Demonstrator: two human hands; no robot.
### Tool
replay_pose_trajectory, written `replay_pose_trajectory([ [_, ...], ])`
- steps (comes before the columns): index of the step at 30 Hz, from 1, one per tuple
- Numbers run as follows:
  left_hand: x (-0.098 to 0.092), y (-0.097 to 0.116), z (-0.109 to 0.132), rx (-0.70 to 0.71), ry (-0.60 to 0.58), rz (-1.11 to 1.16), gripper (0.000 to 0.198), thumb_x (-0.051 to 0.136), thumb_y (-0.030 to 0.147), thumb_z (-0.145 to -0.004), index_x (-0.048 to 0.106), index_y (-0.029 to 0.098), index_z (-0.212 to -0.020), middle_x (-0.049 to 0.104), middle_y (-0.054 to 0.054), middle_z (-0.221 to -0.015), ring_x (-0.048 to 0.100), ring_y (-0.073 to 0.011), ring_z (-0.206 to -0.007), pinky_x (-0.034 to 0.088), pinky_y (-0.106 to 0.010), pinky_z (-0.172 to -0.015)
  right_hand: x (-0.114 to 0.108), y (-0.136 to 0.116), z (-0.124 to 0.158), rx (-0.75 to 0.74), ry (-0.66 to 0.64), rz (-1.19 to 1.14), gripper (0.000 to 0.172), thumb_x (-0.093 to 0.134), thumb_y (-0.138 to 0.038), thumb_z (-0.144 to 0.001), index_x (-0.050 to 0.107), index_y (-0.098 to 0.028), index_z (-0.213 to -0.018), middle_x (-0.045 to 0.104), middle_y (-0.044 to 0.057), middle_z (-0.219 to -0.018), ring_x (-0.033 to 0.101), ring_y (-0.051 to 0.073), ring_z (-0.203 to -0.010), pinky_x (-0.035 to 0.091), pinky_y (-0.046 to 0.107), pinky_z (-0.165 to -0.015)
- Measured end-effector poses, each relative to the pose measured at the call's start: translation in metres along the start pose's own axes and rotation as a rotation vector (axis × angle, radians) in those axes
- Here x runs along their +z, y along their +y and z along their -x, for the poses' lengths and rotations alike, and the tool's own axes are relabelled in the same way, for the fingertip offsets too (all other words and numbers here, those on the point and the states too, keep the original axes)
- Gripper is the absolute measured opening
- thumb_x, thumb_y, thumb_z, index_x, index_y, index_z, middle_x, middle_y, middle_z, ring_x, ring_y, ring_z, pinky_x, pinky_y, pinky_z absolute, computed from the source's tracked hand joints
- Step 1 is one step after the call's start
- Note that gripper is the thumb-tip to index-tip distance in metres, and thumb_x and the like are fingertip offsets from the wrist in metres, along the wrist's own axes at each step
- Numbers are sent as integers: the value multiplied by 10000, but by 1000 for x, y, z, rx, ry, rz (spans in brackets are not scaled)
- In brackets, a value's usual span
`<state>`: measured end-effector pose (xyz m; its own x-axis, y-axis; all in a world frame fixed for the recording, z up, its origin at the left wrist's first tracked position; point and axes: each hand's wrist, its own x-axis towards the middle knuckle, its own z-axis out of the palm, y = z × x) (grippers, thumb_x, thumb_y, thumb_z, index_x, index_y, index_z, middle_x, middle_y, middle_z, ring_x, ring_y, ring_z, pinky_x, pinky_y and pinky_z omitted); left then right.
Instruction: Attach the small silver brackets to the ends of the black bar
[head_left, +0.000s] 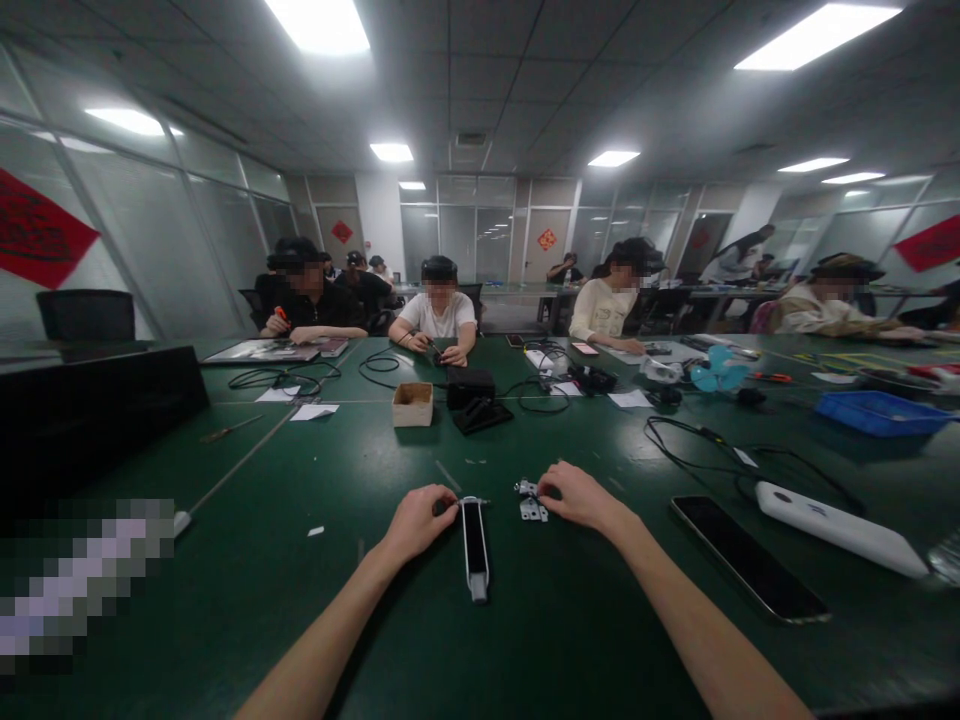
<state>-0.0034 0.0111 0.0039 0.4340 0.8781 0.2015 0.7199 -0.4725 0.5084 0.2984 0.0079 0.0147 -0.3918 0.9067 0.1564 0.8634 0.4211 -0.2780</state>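
My left hand point(417, 520) is curled on the green table point(315, 600), its fingers pinched at the far end of a long black and silver tool point(475, 545) that lies pointing toward me. My right hand point(576, 494) is closed with its fingertips on a small metal bracket point(527, 489). A second small metal hinge-like part point(533, 511) lies just below it, between the two hands.
A black phone point(746, 556) and a white power strip point(832, 526) with a black cable lie at my right. A small cardboard box point(412, 404) and black device point(472, 398) sit farther out. A blue tray point(881, 412) is far right. Several people work across the table.
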Motion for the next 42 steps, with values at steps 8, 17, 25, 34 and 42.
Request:
replay_pose_trajectory([
  [8, 3, -5, -1, 29, 7, 28, 260, 490, 350, -855, 677, 187, -936, 664, -30, -878, 583, -162, -750, 431, -252, -671, 1, -1, -2, 13, 13, 40, 164, 524, -257, -816, 669, -188, -789, 620, 41, -809, 566, 172, -792, 423, 280, -695],
  [17, 3, -5, 1, 11, 7, 3, 230, 516, 330, -845, 670, 187, -938, 657, -20, -867, 581, -154, -740, 435, -251, -665, 6, -29, -6, 68, 175, 94, 137, 466, -210, -846, 566, -170, -761, 575, 53, -781, 537, 164, -694, 429, 280, -623],
  [25, 2, -4, 3, 23, 30, 28, 207, 540, 281, -807, 663, 183, -942, 661, -26, -880, 584, -160, -744, 447, -259, -678, 28, -82, -7, -138, 211, 57, 130, 421, -166, -848, 537, -165, -787, 547, 46, -770, 481, 142, -655, 411, 265, -605],
  [34, -1, 1, 5, 53, 259, 48, 264, 538, 157, -763, 619, 176, -1014, 608, -22, -837, 550, -144, -701, 460, -270, -693, 34, -91, -6, -230, 258, -25, 180, 378, -193, -922, 548, -162, -873, 581, 59, -849, 523, 161, -759, 428, 301, -696],
  [42, 3, 20, 14, 283, 176, 163, 148, 528, 242, -880, 607, 189, -993, 623, -27, -918, 580, -132, -772, 478, -256, -743, 41, -92, -7, -200, 315, -368, 187, 375, -259, -947, 533, -180, -886, 562, 47, -856, 524, 161, -797, 443, 294, -730],
])
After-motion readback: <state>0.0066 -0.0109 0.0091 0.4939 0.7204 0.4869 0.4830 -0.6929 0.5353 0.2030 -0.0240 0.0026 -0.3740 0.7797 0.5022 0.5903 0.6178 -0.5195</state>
